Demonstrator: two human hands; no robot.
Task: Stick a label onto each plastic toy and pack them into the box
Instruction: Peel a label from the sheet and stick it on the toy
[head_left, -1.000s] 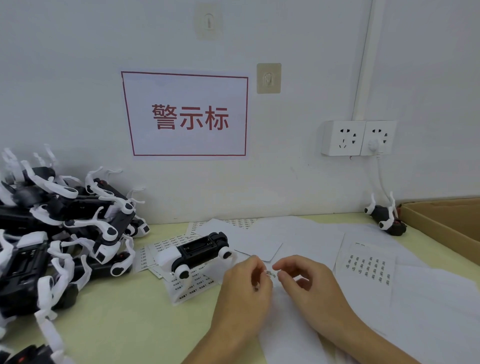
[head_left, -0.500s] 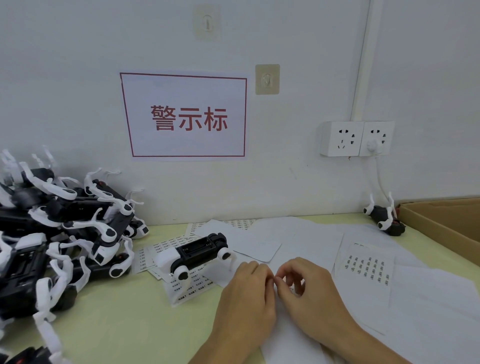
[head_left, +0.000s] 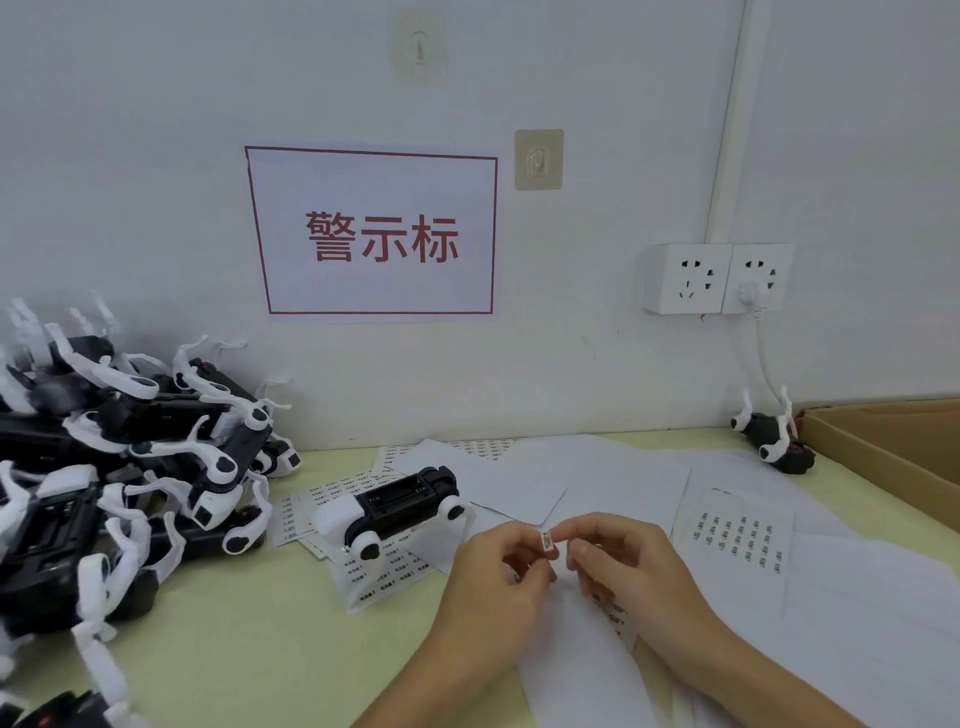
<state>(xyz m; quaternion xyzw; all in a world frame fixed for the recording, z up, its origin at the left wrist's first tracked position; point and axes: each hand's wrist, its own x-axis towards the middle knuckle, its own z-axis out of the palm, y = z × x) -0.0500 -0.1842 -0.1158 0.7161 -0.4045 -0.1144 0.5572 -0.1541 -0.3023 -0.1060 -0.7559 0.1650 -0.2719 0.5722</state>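
A white wall (head_left: 156, 156) rises behind the pale yellow-green counter (head_left: 249, 649), bearing a red-bordered sign (head_left: 374, 234), with two adhesive hooks (head_left: 538, 159) and twin sockets (head_left: 717, 278) to the sign's right.

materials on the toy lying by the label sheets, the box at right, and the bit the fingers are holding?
Toy: looks like moulded plastic, black body with white legs, smooth with a slight sheen. Box: brown corrugated cardboard by its matte look and thick raw edge. Label pinched between left hand and right hand: probably printed adhesive paper, small and white; too small to be sure.
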